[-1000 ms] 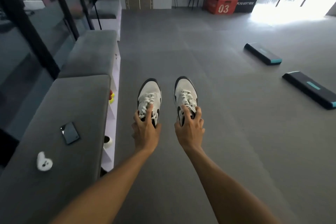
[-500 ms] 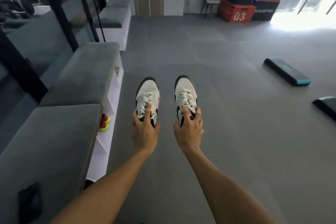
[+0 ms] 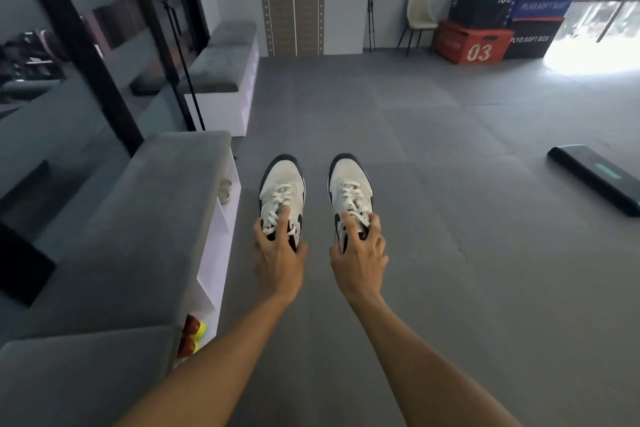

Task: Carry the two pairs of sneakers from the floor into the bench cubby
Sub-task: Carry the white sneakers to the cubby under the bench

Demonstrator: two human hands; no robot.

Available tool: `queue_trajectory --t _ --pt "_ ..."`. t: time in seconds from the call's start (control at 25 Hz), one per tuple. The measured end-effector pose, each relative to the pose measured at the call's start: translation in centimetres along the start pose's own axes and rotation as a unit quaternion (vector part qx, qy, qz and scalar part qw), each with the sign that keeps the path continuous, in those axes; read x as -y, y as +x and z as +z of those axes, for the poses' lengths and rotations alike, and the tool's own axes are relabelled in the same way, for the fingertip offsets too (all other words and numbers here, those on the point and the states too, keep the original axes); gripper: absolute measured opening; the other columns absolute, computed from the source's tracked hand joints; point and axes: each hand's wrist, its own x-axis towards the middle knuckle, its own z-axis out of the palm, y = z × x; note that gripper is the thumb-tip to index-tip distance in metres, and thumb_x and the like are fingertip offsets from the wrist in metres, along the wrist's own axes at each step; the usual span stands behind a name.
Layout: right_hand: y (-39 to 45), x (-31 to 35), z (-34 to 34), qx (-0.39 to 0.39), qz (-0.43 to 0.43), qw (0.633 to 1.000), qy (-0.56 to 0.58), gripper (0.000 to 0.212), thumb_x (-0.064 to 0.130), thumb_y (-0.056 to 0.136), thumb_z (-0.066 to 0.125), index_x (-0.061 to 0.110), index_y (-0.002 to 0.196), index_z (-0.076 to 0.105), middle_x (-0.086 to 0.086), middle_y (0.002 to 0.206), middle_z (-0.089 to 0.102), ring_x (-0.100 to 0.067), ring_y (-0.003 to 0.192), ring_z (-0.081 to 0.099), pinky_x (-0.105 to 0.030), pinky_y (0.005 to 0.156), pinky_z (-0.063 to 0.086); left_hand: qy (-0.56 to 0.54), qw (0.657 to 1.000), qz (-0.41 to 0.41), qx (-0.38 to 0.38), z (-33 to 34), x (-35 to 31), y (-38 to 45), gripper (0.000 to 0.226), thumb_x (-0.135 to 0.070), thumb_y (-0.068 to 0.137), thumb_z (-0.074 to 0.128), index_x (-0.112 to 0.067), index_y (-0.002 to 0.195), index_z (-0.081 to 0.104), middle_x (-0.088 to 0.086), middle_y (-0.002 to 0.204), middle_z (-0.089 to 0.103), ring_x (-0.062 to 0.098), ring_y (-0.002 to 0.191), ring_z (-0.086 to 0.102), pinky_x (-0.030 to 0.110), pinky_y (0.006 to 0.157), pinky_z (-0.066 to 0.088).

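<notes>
I hold a pair of white sneakers with black trim out in front of me, above the grey floor. My left hand (image 3: 277, 255) grips the left sneaker (image 3: 282, 184) at its laces and collar. My right hand (image 3: 358, 253) grips the right sneaker (image 3: 349, 184) the same way. Both toes point away from me. The grey-cushioned bench (image 3: 138, 218) runs along my left, its white cubbies (image 3: 221, 218) facing the floor. One cubby holds a pale shoe (image 3: 225, 189). A second pair of sneakers is not in view.
Red and yellow balls (image 3: 192, 336) sit in a near cubby. A second bench (image 3: 225, 80) stands farther along the glass wall. A black step platform (image 3: 595, 178) lies on the floor at right. Stacked plyo boxes (image 3: 485, 31) and a chair (image 3: 419, 15) stand at the far wall.
I have moved forward along the bench with both sneakers held as before. The phone and white object on the bench top have dropped out of view, and the far benches and boxes look nearer.
</notes>
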Motion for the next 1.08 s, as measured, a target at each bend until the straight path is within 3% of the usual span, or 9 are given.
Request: queue_trajectory --t 0.2,0.44,0.64,1.08 --pt "17.6 1.4 5.3 -0.004 0.000 1.000 -0.011 0.063 0.030 0.089 0.060 0.042 0.146 0.034 -0.014 0.158 0.018 -0.038 0.127 0.038 -0.054 0.088 0.043 -0.007 1.000 0.024 -0.004 8.2 -3.1 17.1 0.080 -0.037 0.085 0.071 -0.047 0.148 0.022 0.013 0.151 0.026 0.039 0.118 0.048 0.052 0.081 0.055" --pt "37.5 1.5 10.5 0.023 -0.016 0.999 -0.024 0.065 0.033 0.091 0.058 0.045 0.147 0.027 -0.013 0.158 0.016 -0.039 0.128 0.037 -0.054 0.091 0.042 -0.027 1.000 -0.007 -0.004 17.6 -7.4 34.1 0.079 -0.033 0.086 0.071 -0.043 0.150 0.027 0.016 0.150 0.027 0.041 0.121 0.044 0.054 0.086 0.051" --pt "53.6 3.7 16.5 0.039 -0.021 0.999 -0.021 0.074 0.035 0.091 0.059 0.043 0.153 0.020 -0.012 0.160 0.014 -0.038 0.128 0.038 -0.053 0.093 0.042 -0.033 0.999 -0.037 0.004 23.4 -8.7 49.3 0.087 -0.032 0.084 0.074 -0.044 0.151 0.021 0.018 0.151 0.030 0.041 0.122 0.046 0.054 0.089 0.051" --pt "87.3 12.0 30.3 0.031 0.011 0.999 -0.025 0.074 0.031 0.089 0.060 0.041 0.153 0.024 -0.011 0.158 0.018 -0.037 0.123 0.042 -0.052 0.088 0.045 -0.002 0.999 -0.014 0.044 35.6 -9.6 84.9 0.071 -0.039 0.087 0.066 -0.043 0.147 0.028 0.013 0.154 0.026 0.042 0.121 0.046 0.055 0.088 0.050"
